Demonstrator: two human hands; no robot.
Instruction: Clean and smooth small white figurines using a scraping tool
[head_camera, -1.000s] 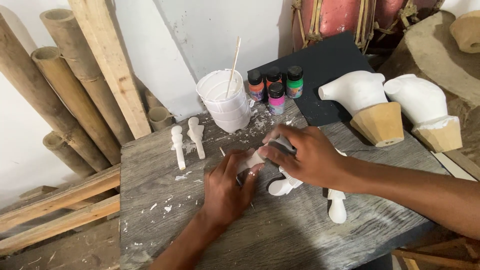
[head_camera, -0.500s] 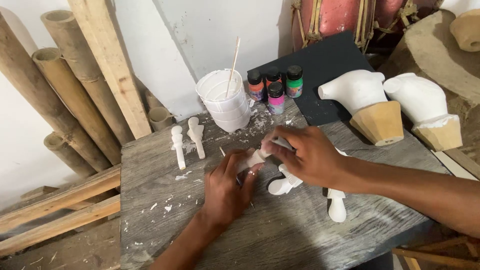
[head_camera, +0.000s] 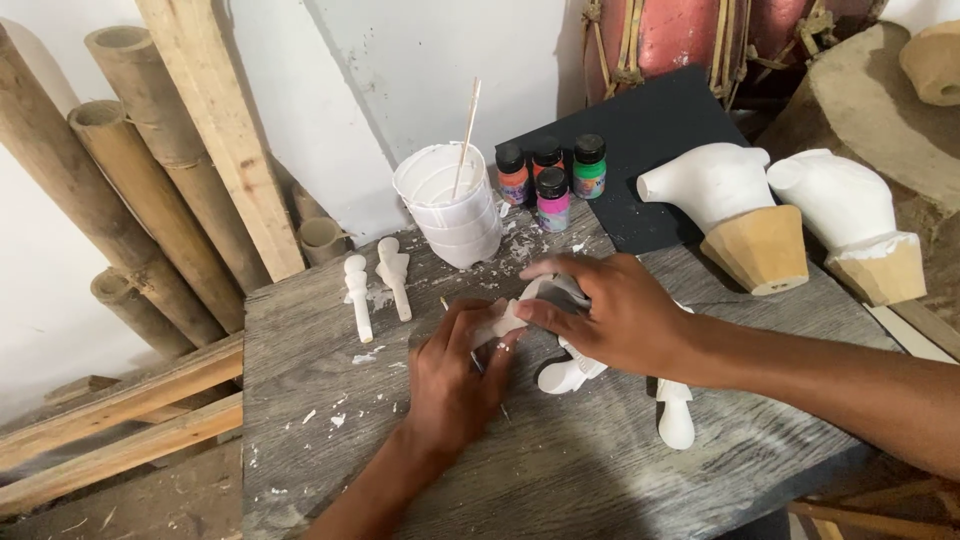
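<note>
Between the earlier frames and this one I see almost no displacement: both hands have stayed over the middle of the grey wooden table (head_camera: 300, 430), and the small white cast piece (head_camera: 503, 322) has remained pinched between them, just in front of the stacked white cups (head_camera: 455, 210). My left hand (head_camera: 455, 375) lies palm down on the table, its fingers curled up against the near end of the white cast piece; my right hand (head_camera: 610, 315) is closed over the far end, thumb and forefinger gripping it, so that much of the piece is hidden. A thin wooden stick (head_camera: 467, 135) stands in the stacked white cups. To the right of the cups stand four small paint bottles (head_camera: 550, 175) with black caps, holding orange, red, green and pink paint. To the left of the cups lie two white cast figures (head_camera: 375, 285), side by side and apart from the hands. Further right of the cups, two larger white casts on wooden bases (head_camera: 760, 215) stand near the table's edge, one partly on a dark board (head_camera: 650, 130). Nearer to me than the cups, another white piece (head_camera: 568, 375) lies partly under the right hand, and one more (head_camera: 676, 415) lies beside the right forearm. Bamboo poles (head_camera: 120, 160) lean on the wall left of the cups.
</note>
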